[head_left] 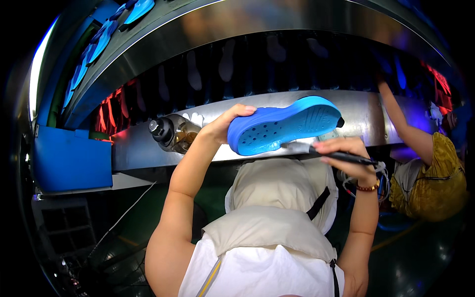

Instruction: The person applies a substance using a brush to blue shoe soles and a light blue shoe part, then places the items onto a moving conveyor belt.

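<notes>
My left hand grips a two-tone blue shoe sole by its darker blue left end, fingers over the top edge and thumb hidden. The light blue face, turned toward me, has small holes at the left and ridges at the right. A black nub shows at its right end. My right hand is closed around the black handle of a flat brush, whose pale tip meets or nearly meets the sole's lower rim. A clear jar with a black top and brownish contents stands left of my left hand.
A metal ledge runs before me beneath a dark opening with several hanging sole shapes and red glows. A blue box stands at left; blue pieces lie on the upper belt. Another person's arm reaches in at right, near white cables.
</notes>
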### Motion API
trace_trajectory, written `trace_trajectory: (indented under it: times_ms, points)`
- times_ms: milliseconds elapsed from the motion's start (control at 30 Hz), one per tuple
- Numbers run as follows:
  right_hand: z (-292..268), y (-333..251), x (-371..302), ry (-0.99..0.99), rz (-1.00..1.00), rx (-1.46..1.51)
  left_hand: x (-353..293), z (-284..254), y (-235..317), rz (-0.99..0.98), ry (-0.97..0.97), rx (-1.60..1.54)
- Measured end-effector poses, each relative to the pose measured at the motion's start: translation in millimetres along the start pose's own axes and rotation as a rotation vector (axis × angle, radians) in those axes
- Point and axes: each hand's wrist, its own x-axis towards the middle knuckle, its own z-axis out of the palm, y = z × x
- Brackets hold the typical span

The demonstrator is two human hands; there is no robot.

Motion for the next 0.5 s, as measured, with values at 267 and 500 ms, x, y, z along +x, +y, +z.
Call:
trace_trajectory:
  times_ms: [267,500]
  points:
    - [22,0,16,0.281,0.221,0.024,56,15,-43,0.327,-0.245,-0.602]
    - [50,23,27,0.331,0.005,-0.231,69,26,-66,0.300,-0.042,-0.566]
